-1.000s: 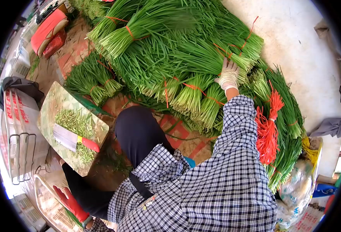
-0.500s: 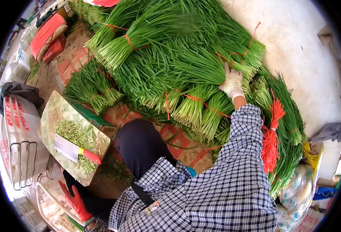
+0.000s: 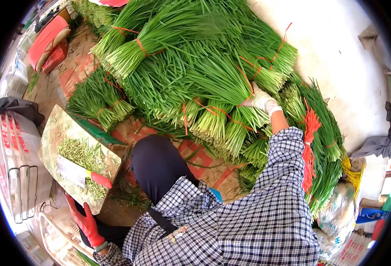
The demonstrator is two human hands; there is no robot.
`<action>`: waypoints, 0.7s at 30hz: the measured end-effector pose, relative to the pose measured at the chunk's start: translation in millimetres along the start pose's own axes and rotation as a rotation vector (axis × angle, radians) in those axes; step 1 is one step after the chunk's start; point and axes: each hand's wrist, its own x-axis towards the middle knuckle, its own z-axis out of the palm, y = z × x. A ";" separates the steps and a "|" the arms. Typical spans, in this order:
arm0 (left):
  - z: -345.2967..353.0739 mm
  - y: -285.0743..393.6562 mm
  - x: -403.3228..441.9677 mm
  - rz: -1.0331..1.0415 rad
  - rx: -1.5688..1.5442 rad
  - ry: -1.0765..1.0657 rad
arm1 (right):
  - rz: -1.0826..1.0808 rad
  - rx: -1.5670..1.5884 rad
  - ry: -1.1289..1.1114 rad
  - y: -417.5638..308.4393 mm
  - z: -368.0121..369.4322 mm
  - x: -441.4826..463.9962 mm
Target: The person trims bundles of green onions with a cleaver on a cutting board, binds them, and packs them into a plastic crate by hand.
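My right hand [image 3: 262,100], in a pale glove, is wrapped round the cut end of a tied bundle of garlic chives [image 3: 224,77] on top of a large green pile. An orange-red tie circles this bundle beside my fingers, and its leaves spread to the left. My left hand [image 3: 88,225], in a red rubber glove, is open and holds nothing, its fingers stretched out by the lower edge of a cutting board [image 3: 53,133]. On that board lie a cleaver [image 3: 73,172] with a red and yellow handle and chopped green stem pieces [image 3: 78,153].
More tied chive bundles [image 3: 215,119] line the pile's near side. A hank of red ties [image 3: 309,142] hangs over bundles at right. Plastic crates [image 3: 20,155] stand at left, a red-covered stool [image 3: 49,42] at upper left, and clear plastic bags [image 3: 337,213] at lower right.
My right hand has gone from lying spread on the chives to closing round one bundle's cut end. My left hand has shifted slightly; the whole view has moved a little.
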 end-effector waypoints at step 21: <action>40.2 81.1 -32.3 0.267 -0.284 -0.061 | 0.094 -0.112 0.091 -53.4 28.9 -37.8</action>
